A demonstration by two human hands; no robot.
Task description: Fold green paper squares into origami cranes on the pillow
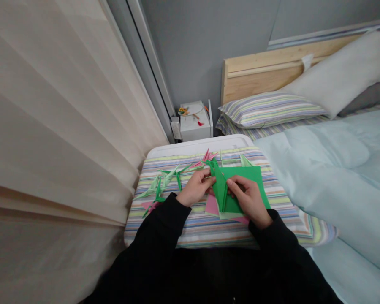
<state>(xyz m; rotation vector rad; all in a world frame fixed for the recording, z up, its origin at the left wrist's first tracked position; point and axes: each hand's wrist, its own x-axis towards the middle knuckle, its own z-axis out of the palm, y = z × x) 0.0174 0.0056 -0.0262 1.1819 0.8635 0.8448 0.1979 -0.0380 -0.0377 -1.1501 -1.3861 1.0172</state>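
Observation:
Between my two hands is a dark green folded paper (220, 189), long and pointed toward me. My left hand (197, 185) is closed on its left edge, fingers partly behind it. At its right edge, my right hand (247, 196) pinches the paper between thumb and fingers. Beneath lies a flat green paper sheet (250, 174), on top of pink and pale sheets (211, 205). Left of my hands lie several folded paper cranes, among them a pale green crane (169, 178) and a dark green crane (158, 192). A pink crane (205, 158) sits just beyond my left hand.
A striped cloth (190, 231) covers the small white table (196, 147). To the right is a bed with a pale blue quilt (323, 169) and a striped pillow (272, 109). A beige curtain (66, 105) hangs close on the left. Beyond stands a white cabinet (194, 133).

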